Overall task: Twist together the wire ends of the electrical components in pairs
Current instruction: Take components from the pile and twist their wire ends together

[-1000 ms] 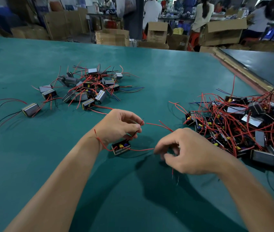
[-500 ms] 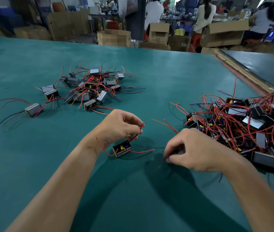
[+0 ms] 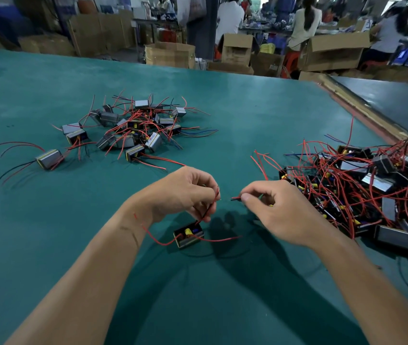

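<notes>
Component (image 3: 189,236) flat on table (image 3: 222,108), just beneath left hand (image 3: 185,192). Left hand pinching red-and-black leads (image 3: 207,211) rising steeply from component to the pinch, long axis near upright. Right hand (image 3: 280,212) pinching second pair (image 3: 235,198), red and black, tips roughly level and aimed left at left hand; origin of this pair hidden under the palm. Two sets of tips near but apart, at about equal height, axes close to perpendicular. Judged next: gap closed from the right, second pair laid alongside leads before twisting. Small pile (image 3: 135,125) far left, large pile (image 3: 377,185) just right of right hand.
</notes>
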Demonstrator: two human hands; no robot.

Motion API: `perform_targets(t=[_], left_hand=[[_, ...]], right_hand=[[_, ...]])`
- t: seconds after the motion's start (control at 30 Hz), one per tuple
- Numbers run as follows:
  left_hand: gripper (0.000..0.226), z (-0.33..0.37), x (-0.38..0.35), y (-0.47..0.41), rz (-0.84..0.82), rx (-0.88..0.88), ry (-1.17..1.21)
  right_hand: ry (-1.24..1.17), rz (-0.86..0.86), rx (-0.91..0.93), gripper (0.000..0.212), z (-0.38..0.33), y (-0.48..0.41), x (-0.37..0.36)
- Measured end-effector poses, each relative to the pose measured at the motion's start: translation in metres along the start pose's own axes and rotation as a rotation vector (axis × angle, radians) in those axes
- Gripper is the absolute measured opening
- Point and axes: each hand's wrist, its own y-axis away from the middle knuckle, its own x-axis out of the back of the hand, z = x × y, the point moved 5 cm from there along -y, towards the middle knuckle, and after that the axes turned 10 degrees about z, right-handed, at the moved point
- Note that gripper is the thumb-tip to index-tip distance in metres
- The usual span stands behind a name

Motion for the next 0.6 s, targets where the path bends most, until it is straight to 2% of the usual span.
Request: perform_targets(t=[0.4,0.6], left_hand=[[0.015,-0.004,0.002,-0.004,-0.031,-0.053,0.074],[0.023,-0.004,-0.001,-0.003,-0.014,-0.047,0.077]], right_hand=[[-0.025,0.171,0.002,0.022,-0.004,-0.003,0.010],[-0.056,0.206,0.028,0.020,-0.010,0.001,0.010]])
